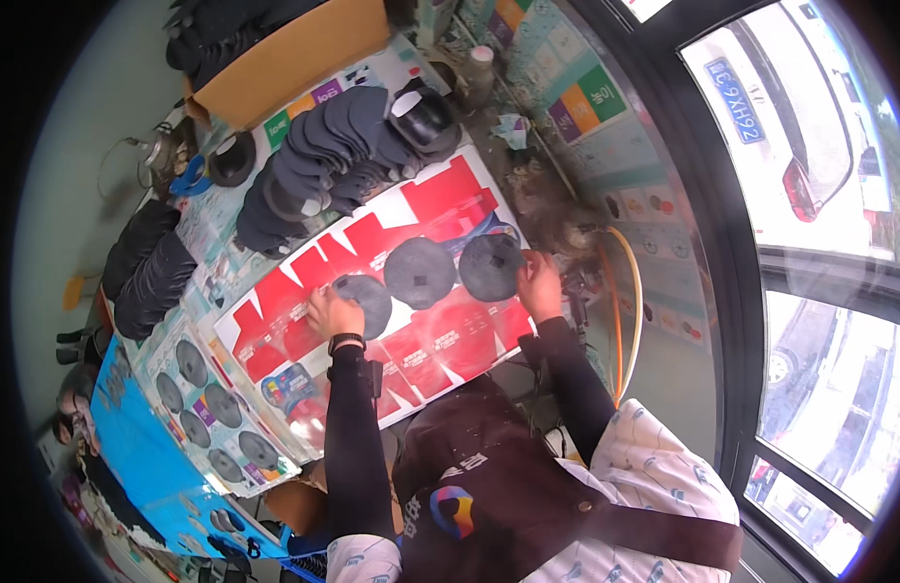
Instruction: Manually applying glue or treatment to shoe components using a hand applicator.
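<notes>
Three round dark grey discs lie in a slanting row on a red and white printed sheet (372, 267) on the table. Each of the middle and right ones shows a small dark square mark near its centre. My left hand (335, 313) grips the left edge of the left disc (366, 306), with its fingers bent over the rim. Nothing touches the middle disc (419, 273). At the right disc (491, 267), my right hand (540, 287) pinches the right edge. Part of the left disc is hidden by my left hand.
Behind the sheet lie fanned stacks of dark grey curved pieces (324, 146) and a black rounded object (423, 117). A cardboard box (293, 63) stands at the back. More grey discs (223, 405) lie at the left. Hoses (629, 311) and a window frame (751, 321) are to the right.
</notes>
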`<state>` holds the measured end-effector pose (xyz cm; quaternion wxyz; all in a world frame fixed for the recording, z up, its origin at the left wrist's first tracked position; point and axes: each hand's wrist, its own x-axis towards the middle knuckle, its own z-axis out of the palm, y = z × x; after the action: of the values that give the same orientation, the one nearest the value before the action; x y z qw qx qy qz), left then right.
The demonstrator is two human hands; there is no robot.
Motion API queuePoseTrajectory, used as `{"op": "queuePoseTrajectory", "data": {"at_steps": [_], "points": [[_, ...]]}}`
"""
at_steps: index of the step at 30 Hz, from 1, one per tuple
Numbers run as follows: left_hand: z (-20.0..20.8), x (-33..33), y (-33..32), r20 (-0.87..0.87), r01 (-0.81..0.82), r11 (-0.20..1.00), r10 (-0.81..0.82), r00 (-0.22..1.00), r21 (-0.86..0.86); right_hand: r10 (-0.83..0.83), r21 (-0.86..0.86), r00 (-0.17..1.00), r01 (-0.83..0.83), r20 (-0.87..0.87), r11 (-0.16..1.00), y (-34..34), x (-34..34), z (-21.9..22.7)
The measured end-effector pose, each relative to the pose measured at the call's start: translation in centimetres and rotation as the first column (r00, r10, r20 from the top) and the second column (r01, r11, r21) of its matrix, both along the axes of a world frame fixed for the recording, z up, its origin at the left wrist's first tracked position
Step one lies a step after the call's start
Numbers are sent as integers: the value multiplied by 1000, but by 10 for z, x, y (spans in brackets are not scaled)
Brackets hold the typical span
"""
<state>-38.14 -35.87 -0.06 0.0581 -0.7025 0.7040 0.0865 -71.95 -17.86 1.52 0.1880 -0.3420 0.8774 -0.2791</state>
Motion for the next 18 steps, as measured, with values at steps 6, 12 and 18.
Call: {"op": "queuePoseTrajectory", "data": {"at_steps": [6,12,18], "points": [[8,-15,-5,-20,-39,999,38,999,-25,76,-48,982,-85,-173,995,-22,-27,-17],[-4,-8,-17,-33,-63,998,62,998,-27,186,-9,961,-192,-205,981,-48,-27,-19],[3,35,-26,113,-68,986,51,992,150,337,-114,772,-463,-539,879,-72,-25,-75]]}}
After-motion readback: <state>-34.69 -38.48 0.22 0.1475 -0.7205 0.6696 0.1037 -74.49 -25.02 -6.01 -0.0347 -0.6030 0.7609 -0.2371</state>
